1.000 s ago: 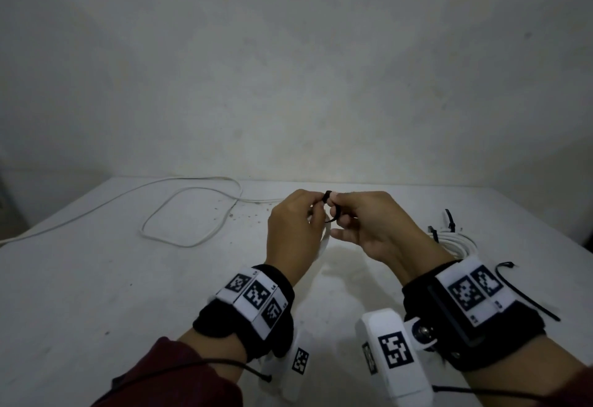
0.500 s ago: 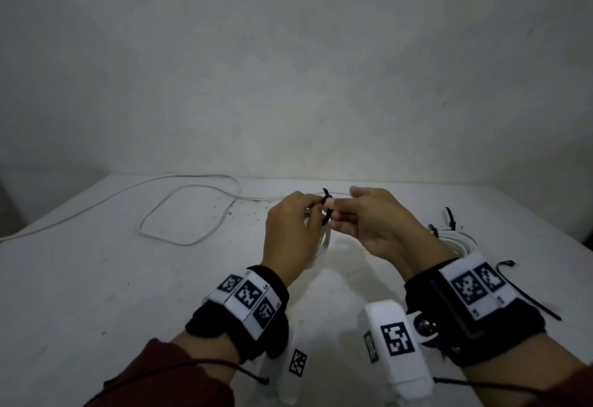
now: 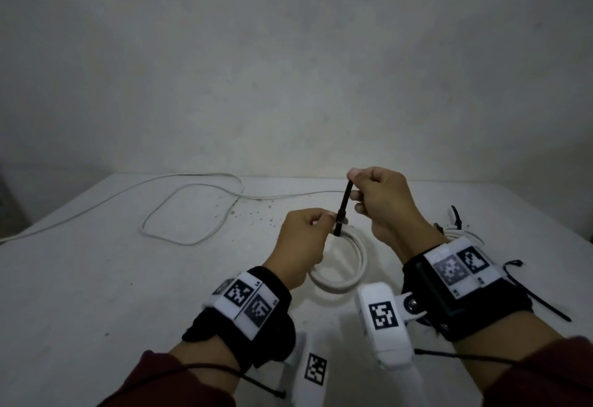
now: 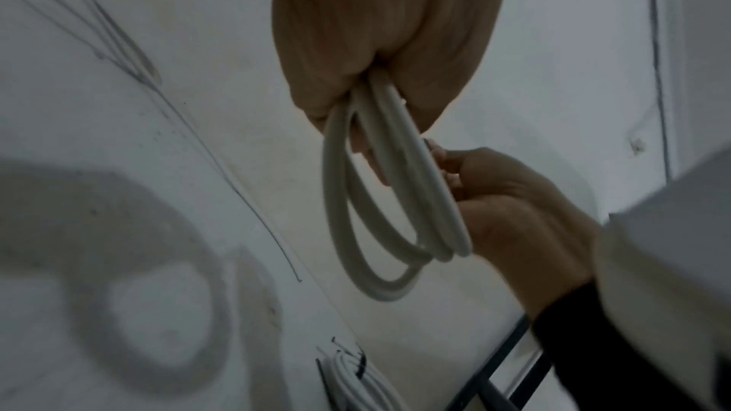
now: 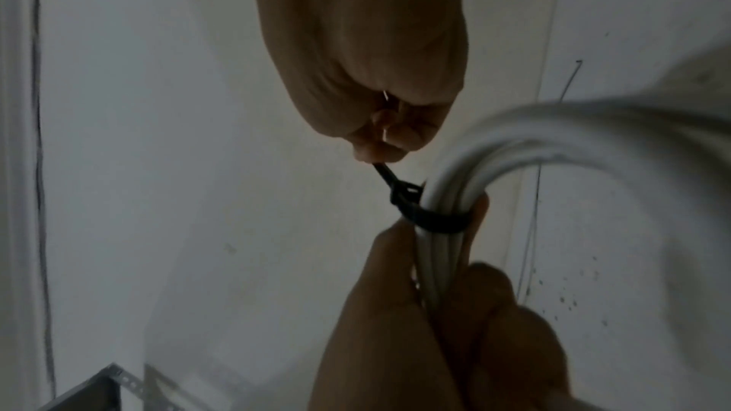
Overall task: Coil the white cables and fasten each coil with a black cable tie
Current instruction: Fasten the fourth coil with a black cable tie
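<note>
Head view: at centre, above the white tabletop [image 3: 96,278], the left hand [image 3: 301,239] grips the top of a white cable coil [image 3: 340,265], whose loops hang toward 6 o'clock. A black cable tie [image 3: 342,204] is wrapped round the bundle just beside the left fingertips. The right hand [image 3: 382,201], at 1 o'clock from the left one, pinches the tie's free tail, which runs straight up toward 12 o'clock. In the right wrist view the tie's band [image 5: 435,221] sits snug round the strands, its head at the bundle's side. A loose white cable [image 3: 179,211] lies looped at 10 o'clock. At 3 o'clock lie an already tied coil [image 3: 462,230] and a spare black tie [image 3: 539,297].
</note>
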